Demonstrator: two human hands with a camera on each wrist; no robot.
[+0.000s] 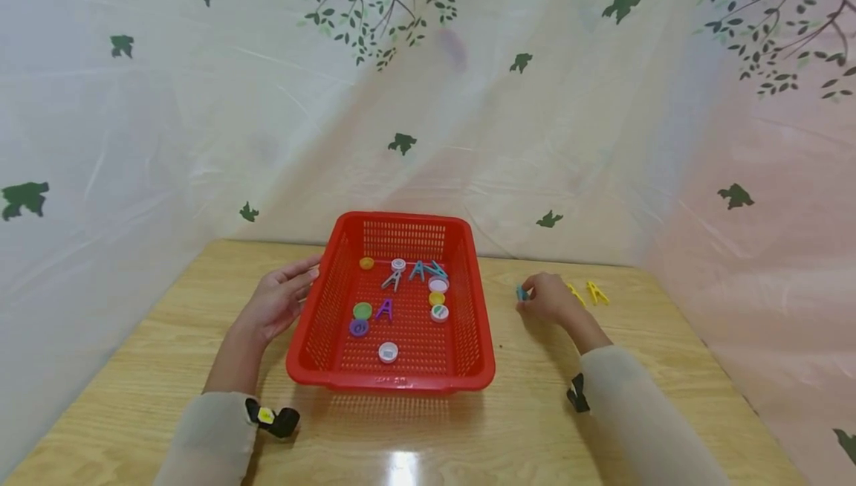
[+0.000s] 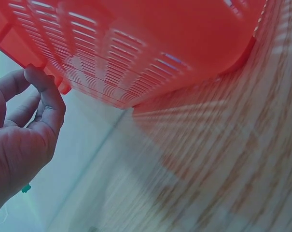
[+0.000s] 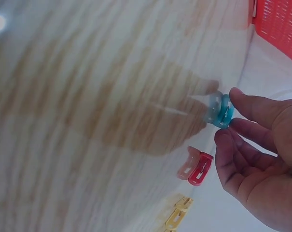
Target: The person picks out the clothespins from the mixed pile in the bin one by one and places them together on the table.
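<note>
On the table stands a red plastic basket point(image 1: 391, 383) with slotted sides. My left hand point(image 1: 277, 304) is at its left rim; in the left wrist view a bent finger and the thumb point(image 2: 8, 87) meet on that rim. To the right of the basket, my right hand point(image 1: 550, 299) pinches a small teal clothespin point(image 3: 226, 112) between thumb and fingertips, at the tabletop. Beside it in the right wrist view lies a red clothespin point(image 3: 201, 169), hidden from the head view by the hand. Farther right are two yellow clothespins point(image 1: 597, 293).
Inside the basket lie several bottle caps, among them a green cap point(image 1: 362, 311) and a white cap point(image 1: 388, 352). A purple clothespin point(image 1: 384, 309), a grey clothespin point(image 1: 393, 280) and teal clothespins point(image 1: 417, 270) lie there too. A patterned curtain point(image 1: 468, 159) hangs behind the wooden table point(image 1: 535, 426).
</note>
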